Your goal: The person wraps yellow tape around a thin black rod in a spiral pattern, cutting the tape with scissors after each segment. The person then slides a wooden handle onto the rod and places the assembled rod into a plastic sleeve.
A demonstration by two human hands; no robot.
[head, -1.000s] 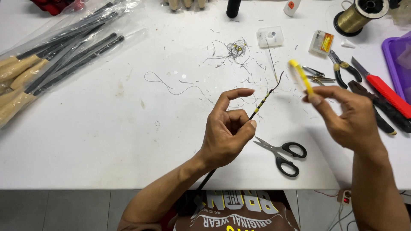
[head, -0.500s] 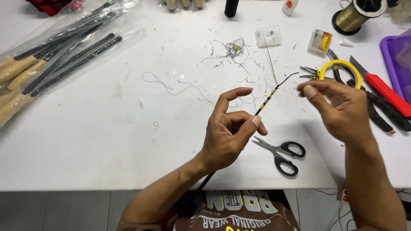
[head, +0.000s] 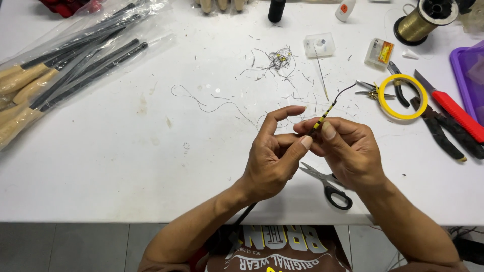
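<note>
**Both hands closed on thin banded rod above white bench**

Thin black rod with yellow bands (head: 322, 115) held in the air over the white worktable (head: 126, 166), tip curving up and to the right, shaft running down between the palms toward the table's near edge. Left hand (head: 275, 158) pinching the shaft between thumb and fingers, index finger raised clear; a steadying grip by the look of it. Right hand (head: 348, 151) pressed against the left, thumb and fingertips closed on the banded section, so the fine part sits right where both sets of fingertips meet. Hands touching, not apart.

Black-handled steel scissors (head: 330, 184) flat on the table, partly under the right hand, within easy reach. Yellow ring of narrow tape (head: 403, 96) lying flat well to the right, overlapping black-handled pliers (head: 443, 133); red-handled utility knife (head: 456, 113) just beside them. Tools gathered on the right-hand side, presumably for quick pickup.

Spool of gold thread (head: 423, 20) at the far right edge, small clear plastic box (head: 319, 45) nearer the middle. Tangle of dark thread offcuts (head: 277, 59) and scattered clippings beyond the hands. Clear plastic bag of dark rods with pale wooden handles (head: 60, 70) set aside at far left, well apart from the work.
</note>
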